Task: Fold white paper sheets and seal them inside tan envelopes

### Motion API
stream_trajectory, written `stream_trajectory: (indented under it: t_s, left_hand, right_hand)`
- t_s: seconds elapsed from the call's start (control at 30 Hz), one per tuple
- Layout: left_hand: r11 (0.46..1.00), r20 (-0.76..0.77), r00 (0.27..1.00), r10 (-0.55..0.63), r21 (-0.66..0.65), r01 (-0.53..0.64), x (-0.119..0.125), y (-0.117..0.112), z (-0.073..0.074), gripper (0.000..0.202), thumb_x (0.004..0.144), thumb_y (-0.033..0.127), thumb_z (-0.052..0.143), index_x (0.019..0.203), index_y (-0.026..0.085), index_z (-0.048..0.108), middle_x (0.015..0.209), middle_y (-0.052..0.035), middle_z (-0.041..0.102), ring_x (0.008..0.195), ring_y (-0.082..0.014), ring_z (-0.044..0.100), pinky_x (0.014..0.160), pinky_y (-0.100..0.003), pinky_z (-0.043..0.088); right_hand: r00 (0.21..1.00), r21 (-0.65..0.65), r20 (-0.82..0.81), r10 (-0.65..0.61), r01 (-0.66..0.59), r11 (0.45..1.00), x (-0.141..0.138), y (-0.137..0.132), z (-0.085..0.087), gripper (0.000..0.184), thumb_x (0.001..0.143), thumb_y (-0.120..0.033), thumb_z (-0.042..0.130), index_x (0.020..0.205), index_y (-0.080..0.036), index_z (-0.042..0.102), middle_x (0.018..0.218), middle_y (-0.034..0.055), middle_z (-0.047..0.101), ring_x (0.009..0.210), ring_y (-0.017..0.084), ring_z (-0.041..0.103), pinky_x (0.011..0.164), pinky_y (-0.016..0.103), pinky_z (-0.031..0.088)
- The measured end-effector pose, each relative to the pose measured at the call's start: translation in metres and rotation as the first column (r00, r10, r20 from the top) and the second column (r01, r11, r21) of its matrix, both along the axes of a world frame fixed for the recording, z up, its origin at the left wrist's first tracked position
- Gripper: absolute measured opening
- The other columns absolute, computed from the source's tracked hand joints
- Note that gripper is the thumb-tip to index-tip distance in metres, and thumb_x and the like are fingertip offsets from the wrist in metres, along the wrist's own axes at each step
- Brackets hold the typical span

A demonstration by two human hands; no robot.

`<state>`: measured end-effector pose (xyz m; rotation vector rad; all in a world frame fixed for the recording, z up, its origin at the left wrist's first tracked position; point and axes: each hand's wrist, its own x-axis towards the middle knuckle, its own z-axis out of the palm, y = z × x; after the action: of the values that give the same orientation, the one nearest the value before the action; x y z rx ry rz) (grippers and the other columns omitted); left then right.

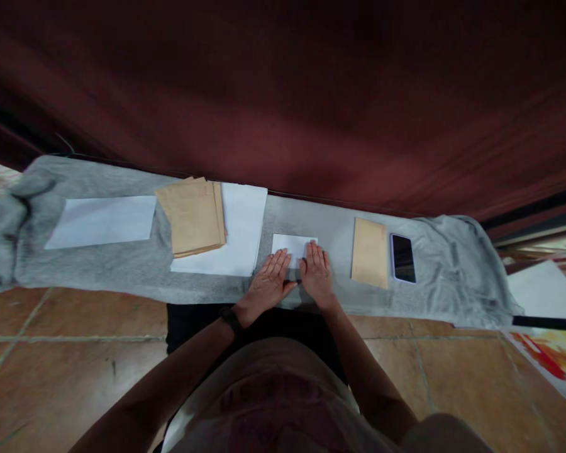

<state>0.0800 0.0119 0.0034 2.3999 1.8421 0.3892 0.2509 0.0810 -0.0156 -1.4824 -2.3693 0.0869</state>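
Mounted on head, looking forward and steeply down past torso [264, 390]. Near enough to show left hand [268, 282] and right hand [317, 274] just below centre, wide enough to span grey-covered tabletop [122, 267], floor [99, 365] below and red surface [283, 113] beyond.

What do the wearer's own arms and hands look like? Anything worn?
Both hands are ungloved: left hand, right hand. Left wrist wears a dark band; can't tell if it's a watch or bracelet. Right wrist is bare. No sleeve shows on either forearm. Rings: too small to tell.
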Motion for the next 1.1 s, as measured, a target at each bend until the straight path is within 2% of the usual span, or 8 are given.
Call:
stream_trajectory:
  t_s: [0.27, 0.6, 0.67, 0.87, 1.1]
  left_hand:
    - [0.999, 0.009, 0.999, 0.033, -0.02, -0.033, -0.01, -0.008, -0.001, 0.081, 0.1, 0.055, 0.05, 0.158, 0.003, 0.029, 0.167, -0.0239, 0.028, 0.158, -0.0317, 0.022, 0.128, -0.049, 0.022]
    - [0.997, -0.031, 0.999, 0.043, -0.057, -0.045, -0.008, -0.008, 0.001, 0.082, 0.099, 0.054, 0.049, 0.158, 0.0, 0.029, 0.167, -0.0249, 0.025, 0.158, -0.0326, 0.02, 0.129, -0.048, 0.019]
    - [0.997, -0.029, 0.999, 0.046, -0.056, -0.048, -0.007, -0.008, 0.001, 0.081, 0.099, 0.053, 0.049, 0.158, 0.001, 0.03, 0.167, -0.0247, 0.026, 0.158, -0.0326, 0.021, 0.129, -0.049, 0.019]
    - [0.999, -0.022, 0.999, 0.025, -0.042, -0.026, -0.009, -0.007, 0.0, 0.079, 0.098, 0.049, 0.051, 0.156, -0.001, 0.032, 0.166, -0.0256, 0.029, 0.158, -0.0321, 0.022, 0.129, -0.049, 0.021]
    - [1.0, 0.007, 1.0, 0.027, 0.001, -0.027, -0.012, -0.008, -0.004, 0.069, 0.1, 0.039, 0.046, 0.156, 0.002, 0.034, 0.167, -0.0228, 0.029, 0.158, -0.0302, 0.023, 0.128, -0.048, 0.023]
  right_hand:
    - [1.0, 0.007, -0.007, -0.027, 0.027, 1.0, 0.001, -0.002, 0.001, 0.06, 0.109, -0.037, 0.031, 0.159, -0.004, 0.033, 0.163, 0.0211, 0.038, 0.151, 0.03, 0.036, 0.124, 0.052, 0.028]
    - [0.993, 0.004, -0.071, -0.091, 0.092, 0.996, -0.001, 0.001, 0.004, 0.058, 0.109, -0.034, 0.029, 0.157, -0.002, 0.036, 0.161, 0.0248, 0.04, 0.151, 0.032, 0.036, 0.122, 0.056, 0.03]
    - [0.994, -0.012, -0.087, -0.059, 0.058, 0.998, -0.006, 0.0, 0.006, 0.056, 0.11, -0.033, 0.028, 0.157, -0.004, 0.037, 0.162, 0.0228, 0.039, 0.153, 0.031, 0.033, 0.122, 0.056, 0.03]
    - [0.984, -0.125, -0.033, 0.176, -0.179, 0.976, -0.027, -0.009, 0.014, 0.053, 0.11, -0.032, 0.026, 0.155, -0.01, 0.043, 0.164, 0.0146, 0.039, 0.155, 0.023, 0.031, 0.127, 0.047, 0.026]
    - [0.994, -0.109, 0.018, 0.108, -0.106, 0.988, -0.029, -0.006, 0.015, 0.052, 0.11, -0.036, 0.033, 0.157, -0.015, 0.041, 0.166, 0.0107, 0.035, 0.154, 0.026, 0.032, 0.127, 0.048, 0.024]
